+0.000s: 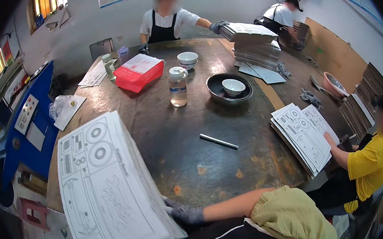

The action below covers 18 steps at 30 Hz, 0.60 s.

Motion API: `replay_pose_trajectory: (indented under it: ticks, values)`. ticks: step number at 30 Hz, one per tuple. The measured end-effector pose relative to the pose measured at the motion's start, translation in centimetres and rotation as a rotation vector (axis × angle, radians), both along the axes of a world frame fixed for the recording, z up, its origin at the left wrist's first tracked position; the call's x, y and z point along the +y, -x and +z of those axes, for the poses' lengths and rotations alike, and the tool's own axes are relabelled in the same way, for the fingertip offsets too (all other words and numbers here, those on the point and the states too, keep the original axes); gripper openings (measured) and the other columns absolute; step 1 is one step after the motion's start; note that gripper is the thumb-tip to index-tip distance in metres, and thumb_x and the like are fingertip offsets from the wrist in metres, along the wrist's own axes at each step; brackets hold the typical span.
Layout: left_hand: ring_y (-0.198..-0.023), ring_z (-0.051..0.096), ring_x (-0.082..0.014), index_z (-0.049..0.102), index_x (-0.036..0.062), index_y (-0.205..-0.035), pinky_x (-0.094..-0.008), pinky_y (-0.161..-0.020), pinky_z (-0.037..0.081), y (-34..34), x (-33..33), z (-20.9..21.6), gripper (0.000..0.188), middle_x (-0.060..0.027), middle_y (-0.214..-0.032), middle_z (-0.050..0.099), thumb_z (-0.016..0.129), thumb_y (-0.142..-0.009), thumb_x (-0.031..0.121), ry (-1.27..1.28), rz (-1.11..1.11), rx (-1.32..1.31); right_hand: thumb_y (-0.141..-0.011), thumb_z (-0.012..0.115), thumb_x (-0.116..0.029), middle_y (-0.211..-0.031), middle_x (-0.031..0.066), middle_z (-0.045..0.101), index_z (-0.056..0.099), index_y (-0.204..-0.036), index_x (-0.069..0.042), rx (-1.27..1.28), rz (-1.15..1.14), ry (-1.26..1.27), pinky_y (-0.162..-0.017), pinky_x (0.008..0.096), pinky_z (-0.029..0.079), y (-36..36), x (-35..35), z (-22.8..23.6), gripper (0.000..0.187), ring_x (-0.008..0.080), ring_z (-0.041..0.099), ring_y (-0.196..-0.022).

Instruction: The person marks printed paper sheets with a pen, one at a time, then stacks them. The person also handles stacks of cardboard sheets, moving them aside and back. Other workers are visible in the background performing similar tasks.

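Note:
A thick stack of white printed boards (101, 183), marked with line drawings of tools and circles, stands close in front of me at the left. It covers the near left part of the table. My right hand (185, 212), in a grey glove, reaches in from the right under a pale yellow-green sleeve. It holds the stack's right side, low down; its fingertips are partly hidden by the boards. My left hand does not show. A silver rod (219, 141) lies on the dark table (171, 144) beyond my right forearm.
Mid-table are a drink bottle (178, 86), white bowls (187, 59), a dark basin (231, 98) with a bowl inside, and a red bag (138, 74). A yellow-shirted person handles boards (301, 139) at right. Another touches a tall stack (256, 51); a third bends behind.

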<state>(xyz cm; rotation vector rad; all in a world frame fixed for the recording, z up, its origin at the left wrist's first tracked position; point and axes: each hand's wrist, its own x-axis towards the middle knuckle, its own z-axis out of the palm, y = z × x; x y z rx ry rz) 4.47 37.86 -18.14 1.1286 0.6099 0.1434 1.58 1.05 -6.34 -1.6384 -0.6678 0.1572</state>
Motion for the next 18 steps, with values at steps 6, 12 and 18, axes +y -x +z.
replay_pose_trajectory:
  ticks: [6, 12, 18]
  values:
    - [-0.114, 0.05, -0.0256, 0.04, 0.0105, -0.138, -0.0435, -0.098, 0.041, -2.7, 8.6, 0.3, 0.063, -0.0109, -0.131, 0.05, 0.049, -0.09, 0.051, -0.045, 0.088, -0.075, -0.088, 0.061, -0.043, -0.136, 0.005, 0.044, 0.036, -0.142, -0.013, 0.717, 0.288, -0.607, -0.104, 0.0334, 0.03, -12.3, 3.6, 1.9, 0.066, 0.0174, 0.037, -0.124]
    - [-0.108, 0.051, -0.0255, 0.043, 0.0105, -0.134, -0.0434, -0.094, 0.042, -3.0, 20.8, 0.0, 0.056, -0.0102, -0.125, 0.052, 0.05, -0.092, 0.048, -0.215, 0.178, -0.135, -0.083, 0.063, -0.026, -0.107, 0.0042, 0.059, 0.057, -0.112, -0.008, 0.355, -0.34, -0.107, -0.085, 0.0325, 0.041, -17.7, -10.5, 15.2, 0.035, 0.0162, 0.052, -0.097]
    - [-0.086, 0.054, -0.0229, 0.051, 0.0096, -0.112, -0.0398, -0.077, 0.043, 5.0, 5.0, 5.2, 0.04, -0.0066, -0.096, 0.053, 0.053, -0.091, 0.044, -0.941, 0.411, 0.162, -0.078, 0.068, -0.047, -0.109, 0.003, 0.059, 0.058, -0.112, -0.014, 0.069, -1.154, -0.539, -0.06, 0.0288, 0.042, -19.9, -41.0, 18.5, 0.049, 0.0192, 0.055, -0.081]
